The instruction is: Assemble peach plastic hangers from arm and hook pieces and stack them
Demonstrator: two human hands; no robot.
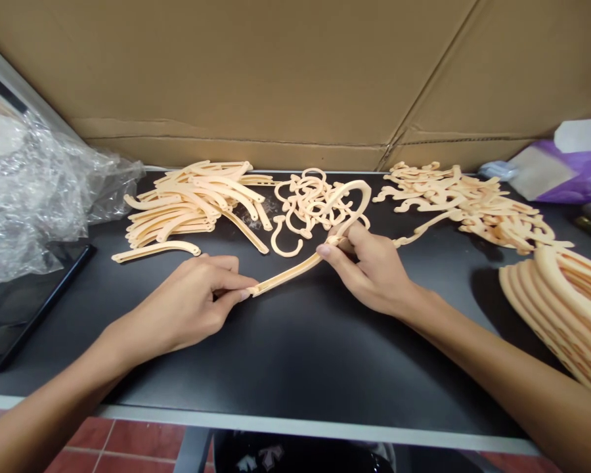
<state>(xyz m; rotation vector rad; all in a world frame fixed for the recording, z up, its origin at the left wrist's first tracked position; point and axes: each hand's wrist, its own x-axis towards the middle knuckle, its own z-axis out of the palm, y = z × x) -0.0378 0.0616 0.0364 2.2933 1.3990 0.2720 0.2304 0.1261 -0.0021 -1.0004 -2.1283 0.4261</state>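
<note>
The left hand (187, 309) pinches one end of a peach plastic strip (290, 274) between thumb and fingers. The right hand (369, 269) grips the other end, where a curved hook piece (366, 197) rises above the fingers. The strip thus spans the gap between the hands, over the dark tabletop (295, 368).

To the left of the left hand, crumpled clear plastic (44, 190) looks like a bag; what it contains cannot be made out. Far to the right, beyond the right hand, lies a purple-and-white packet (566, 171), its contents hidden.

Uncontained parts lie directly on the tabletop: a heap of similar strips (192, 210) beyond the left hand, a tangle of hooks (308, 205) beyond the space between the hands, and wavy pieces (477, 197) beyond and right of the right hand. A stack of curved pieces (546, 315) stands right of the right forearm.
</note>
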